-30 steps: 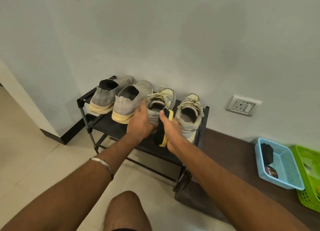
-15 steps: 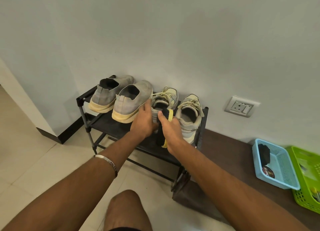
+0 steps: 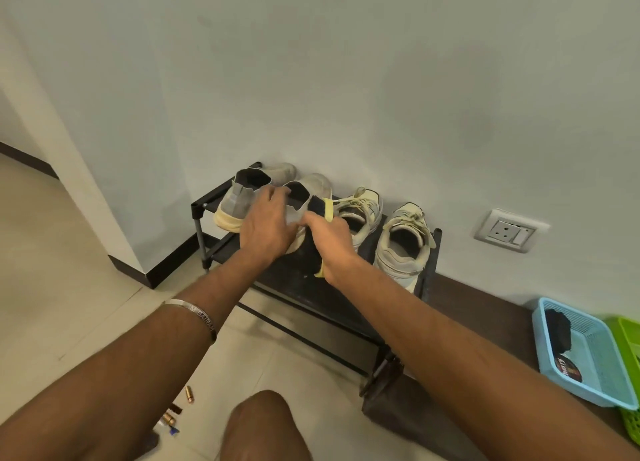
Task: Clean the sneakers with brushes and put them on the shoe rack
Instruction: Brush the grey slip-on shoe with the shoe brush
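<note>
A black shoe rack stands against the wall with two grey slip-on sneakers on the left and two cream laced sneakers on the right. My left hand grips the heel collar of the right-hand grey sneaker, fingers curled over its opening. My right hand holds a black brush with a yellow edge upright against that sneaker's heel side. The other grey sneaker sits untouched at the far left. The left cream sneaker is partly hidden behind my right hand.
A brown ledge runs right of the rack. On it stand a blue basket with a black item and a round tin, and a green basket. A wall socket is above. Small objects lie on the tiled floor by my knee.
Both hands have moved left from the cream laced sneaker to the right-hand grey sneaker, the brush going along in my right hand. The left hand now grips the grey sneaker's heel.
</note>
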